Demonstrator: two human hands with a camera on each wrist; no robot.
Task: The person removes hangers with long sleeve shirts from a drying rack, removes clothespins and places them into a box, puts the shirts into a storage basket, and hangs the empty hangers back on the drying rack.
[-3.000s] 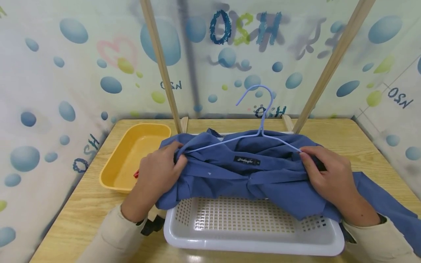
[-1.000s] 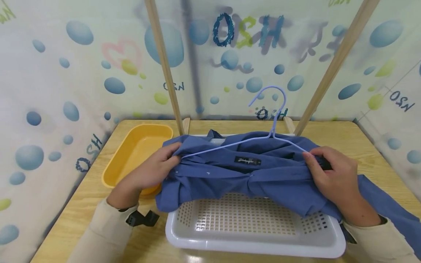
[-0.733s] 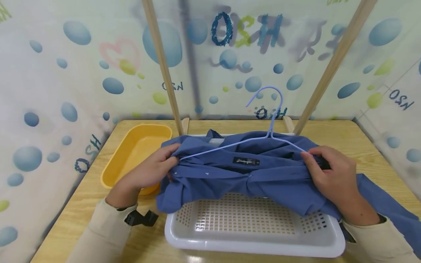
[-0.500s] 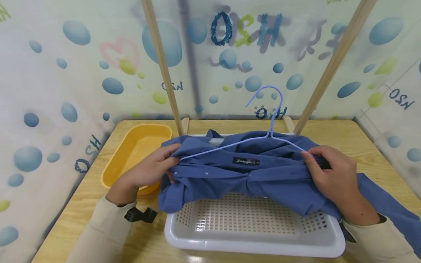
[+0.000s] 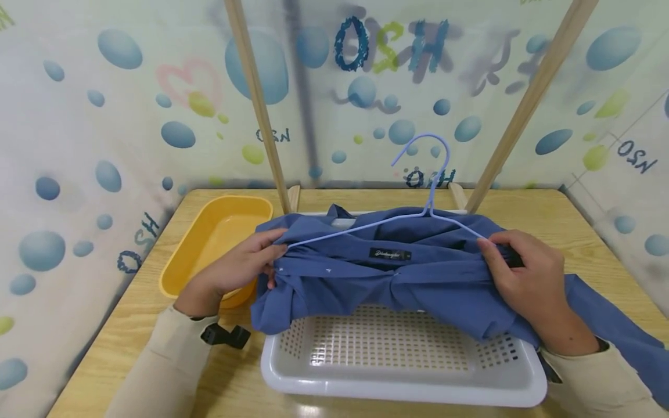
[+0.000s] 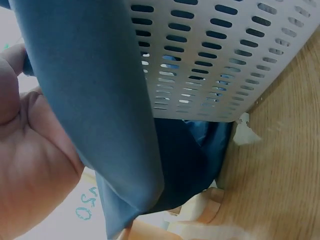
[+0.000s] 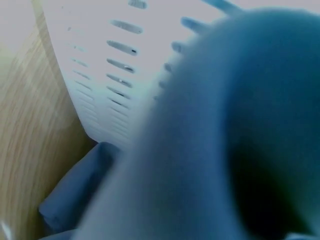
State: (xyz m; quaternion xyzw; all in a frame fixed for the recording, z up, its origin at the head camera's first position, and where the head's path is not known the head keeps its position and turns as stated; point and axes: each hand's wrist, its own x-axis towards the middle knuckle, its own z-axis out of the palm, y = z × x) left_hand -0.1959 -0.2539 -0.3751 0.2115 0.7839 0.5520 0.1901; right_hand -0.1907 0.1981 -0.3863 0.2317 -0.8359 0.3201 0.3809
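A blue shirt [image 5: 334,296] lies bunched over the back of a white basket [image 5: 402,386], its collar label facing up. Across the neckline runs a thin lilac clothes hanger [image 5: 360,228], hook upward, with both arm ends out of sight. My left hand [image 5: 237,270] pinches the shirt's left shoulder, where the hanger's left arm disappears. At the other shoulder, my right hand [image 5: 528,276] pinches the hanger's right arm together with the cloth. A hanging fold of the shirt [image 6: 95,100] fills much of the left wrist view; cloth hides the right hand in its wrist view.
A yellow basin [image 5: 209,244] stands left of the basket, partly behind the left forearm. Two wooden poles [image 5: 261,110] rise at the back of the wooden table [image 5: 569,232]. One sleeve trails over the table at the right. A patterned wall stands behind.
Over three seconds my left hand has shifted left and changed its hold at the shoulder. The hanger's hook has moved right. My right hand keeps its hold; the last half second shows little motion.
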